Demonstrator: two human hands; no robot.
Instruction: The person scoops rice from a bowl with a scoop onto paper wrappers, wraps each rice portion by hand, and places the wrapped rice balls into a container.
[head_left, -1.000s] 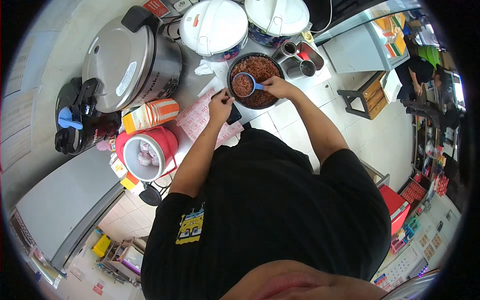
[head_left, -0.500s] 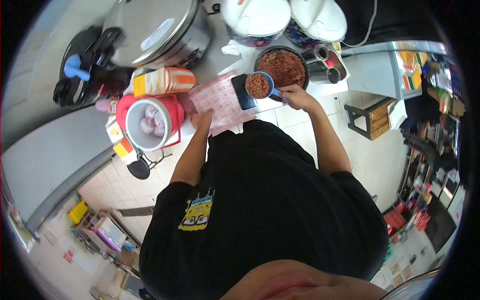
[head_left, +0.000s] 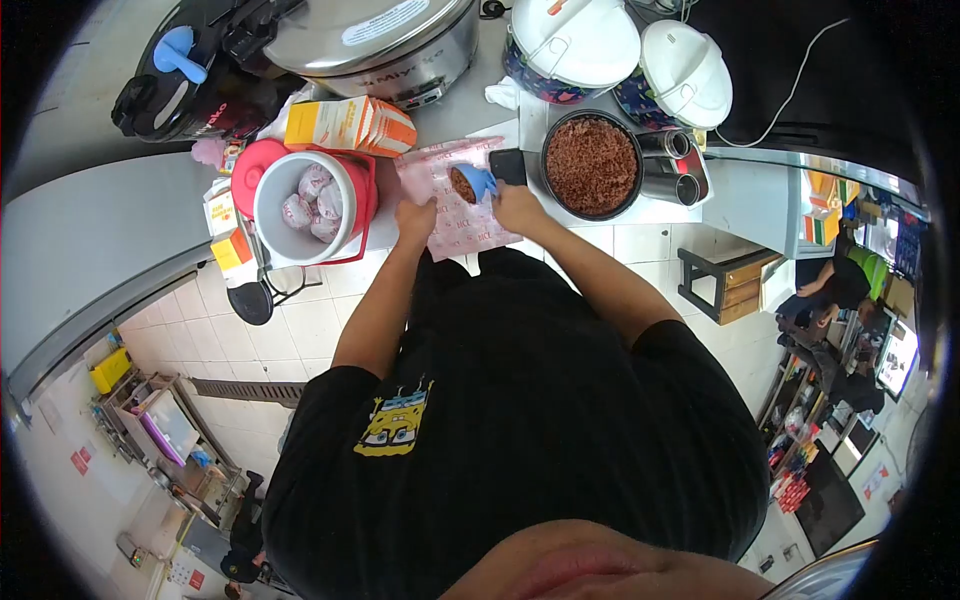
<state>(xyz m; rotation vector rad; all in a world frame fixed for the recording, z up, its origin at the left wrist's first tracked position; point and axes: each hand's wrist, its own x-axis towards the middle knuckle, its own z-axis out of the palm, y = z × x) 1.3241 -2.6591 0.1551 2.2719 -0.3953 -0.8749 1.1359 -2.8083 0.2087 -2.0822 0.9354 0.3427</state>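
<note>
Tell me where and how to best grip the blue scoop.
Grip the blue scoop by its handle, probably best from the right, as the right hand does: its cup, with brown food inside, is tipped left over the printed paper.

Bright, soft light fills the view, its edges fisheye-bent and corners black.

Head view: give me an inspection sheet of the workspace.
Surface: grey counter, crowded.
Job's things: black pan of reddish-brown food; blue scoop, tilted over pink paper, with food at its mouth.
Clutter: dark phone between paper and pan; carton beside red cooler.
Hands: right hand grips the scoop's handle; left hand at the paper's left edge, grip unclear.
Cables: white cable at upper right, away from the hands.
Surroundings: wooden stool and another person to the right.
</note>
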